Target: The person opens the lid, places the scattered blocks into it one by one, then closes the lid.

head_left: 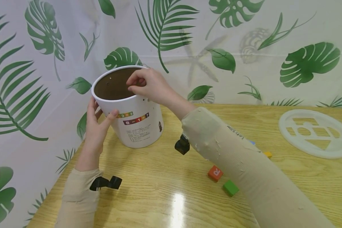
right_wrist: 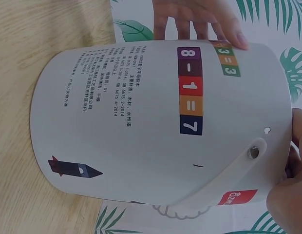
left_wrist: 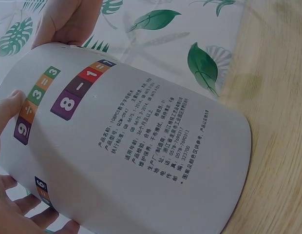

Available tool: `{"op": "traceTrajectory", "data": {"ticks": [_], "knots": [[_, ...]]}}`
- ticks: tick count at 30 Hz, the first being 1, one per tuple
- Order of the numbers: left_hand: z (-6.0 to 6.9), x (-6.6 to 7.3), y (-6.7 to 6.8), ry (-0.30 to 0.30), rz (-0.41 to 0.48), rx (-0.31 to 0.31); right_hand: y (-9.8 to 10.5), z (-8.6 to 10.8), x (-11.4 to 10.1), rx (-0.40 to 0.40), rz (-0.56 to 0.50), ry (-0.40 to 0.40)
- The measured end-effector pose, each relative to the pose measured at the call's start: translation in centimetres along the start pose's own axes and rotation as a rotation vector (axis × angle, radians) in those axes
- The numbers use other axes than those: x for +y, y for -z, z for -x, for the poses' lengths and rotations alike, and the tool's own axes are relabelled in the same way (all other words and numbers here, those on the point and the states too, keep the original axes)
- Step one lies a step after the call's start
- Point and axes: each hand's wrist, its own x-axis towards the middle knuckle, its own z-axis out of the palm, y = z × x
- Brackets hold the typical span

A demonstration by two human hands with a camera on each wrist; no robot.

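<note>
A white bucket (head_left: 136, 133) with coloured number labels stands on the table at the left, its brown inside partly visible in the head view. My left hand (head_left: 98, 126) grips the bucket's left side, thumb on the printed front and fingers round the far side; the left wrist view shows the thumb and fingertips against the bucket (left_wrist: 141, 146). Over the bucket's right rim is my right hand (head_left: 151, 85), its fingers curled above the opening and no object visible in them. In the right wrist view, my right hand (right_wrist: 292, 190) is at the rim, its fingertips hidden.
A red block (head_left: 215, 173) marked R and a green block (head_left: 231, 188) lie right of centre. Partly behind my right sleeve are a yellow block (head_left: 268, 155) and a blue piece (head_left: 252, 142). A white round shape stencil (head_left: 292, 142) lies at the right; a leaf-patterned sheet (head_left: 245, 79) hangs behind.
</note>
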Motion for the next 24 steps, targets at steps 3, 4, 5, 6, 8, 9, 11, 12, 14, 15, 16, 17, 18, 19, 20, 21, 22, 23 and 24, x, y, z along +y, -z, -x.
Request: {"op": "traceTrajectory", "data": {"ticks": [3,4,5,6,8,9,11,12,14,15,16,17,18,19,20,21,22,23,24], "knots": [[0.0,0.0,0.0,0.001,0.003,-0.002,0.0,0.1,0.1,0.010,0.002,0.006],[0.0,0.0,0.0,0.000,0.005,-0.002,0.0,0.1,0.2,0.013,0.001,0.008],[0.0,0.0,0.0,0.000,0.007,-0.003,0.0,0.1,0.2,0.016,-0.002,0.010],[0.0,0.0,0.0,0.000,0.008,-0.002,0.0,0.1,0.2,0.018,-0.005,0.014],[0.0,0.0,0.0,0.000,0.007,-0.003,0.0,0.2,0.3,0.022,-0.016,0.017],[0.0,-0.1,0.0,0.000,0.006,-0.005,0.0,0.3,0.3,0.025,-0.024,0.015],[0.0,-0.1,0.0,0.000,0.004,-0.005,0.0,0.4,0.3,0.034,-0.043,0.012],[0.0,-0.1,0.0,-0.002,0.004,-0.005,0.0,0.5,0.3,0.038,-0.054,0.009],[0.0,-0.1,0.1,-0.003,0.004,-0.007,0.0,0.7,0.4,0.048,-0.083,0.005],[0.0,-0.1,0.1,-0.003,0.006,-0.008,0.0,0.8,0.4,0.054,-0.095,0.010],[-0.1,-0.2,0.1,-0.004,0.009,-0.008,0.0,0.8,0.4,0.061,-0.106,0.019],[-0.1,-0.2,0.2,-0.006,0.011,-0.010,0.0,1.0,0.4,0.066,-0.117,0.029],[-0.1,-0.2,0.2,-0.006,0.013,-0.010,0.1,1.1,0.4,0.072,-0.125,0.043],[-0.1,-0.2,0.2,-0.005,0.012,-0.011,0.1,1.3,0.4,0.080,-0.127,0.058],[-0.1,-0.2,0.2,-0.005,0.012,-0.011,0.2,1.5,0.5,0.087,-0.129,0.073],[-0.1,-0.1,0.2,-0.003,0.011,-0.011,0.3,1.7,0.5,0.093,-0.130,0.085],[-0.1,-0.1,0.1,-0.001,0.010,-0.011,0.4,2.0,0.5,0.097,-0.128,0.095],[-0.1,-0.1,0.1,0.001,0.008,-0.010,0.5,2.4,0.5,0.098,-0.127,0.101],[-0.1,-0.1,0.1,0.002,0.008,-0.010,0.6,2.7,0.6,0.098,-0.128,0.103]]}}
